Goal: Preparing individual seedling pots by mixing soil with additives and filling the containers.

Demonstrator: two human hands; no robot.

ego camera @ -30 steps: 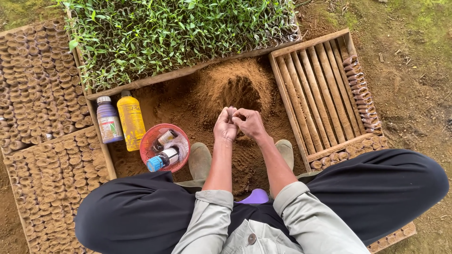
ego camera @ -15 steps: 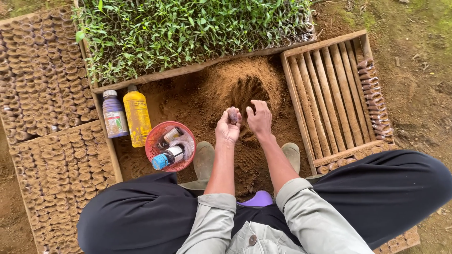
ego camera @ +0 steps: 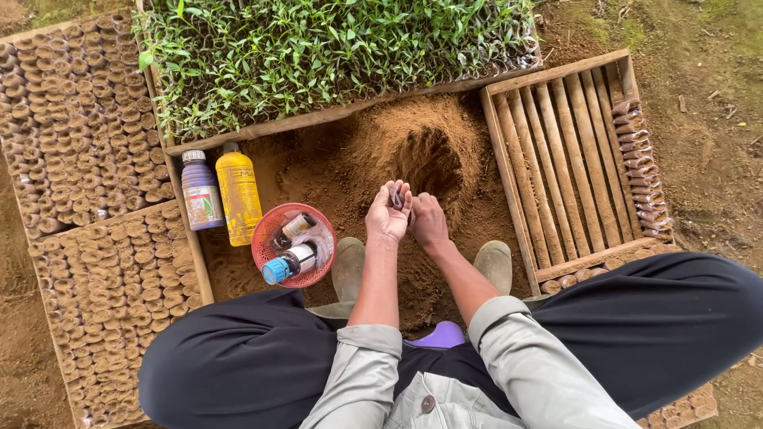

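A small dark plastic seedling pouch (ego camera: 396, 195) stands upright near the frame's centre, before the brown soil mound (ego camera: 413, 147)

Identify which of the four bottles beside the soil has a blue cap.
The small bottle lying on its side in the red basket, nearest the person; the other basket bottle and the two outside have no blue cap.

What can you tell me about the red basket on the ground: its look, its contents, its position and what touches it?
The red basket is a small round bowl of plastic-looking mesh, sitting upright on the brown soil. Inside lie two small bottles on their sides, one with a blue cap and one brownish, plus what looks like crumpled clear plastic. It sits just right of a yellow bottle and seems to touch it, with a green boot beside it. Neither hand touches it.
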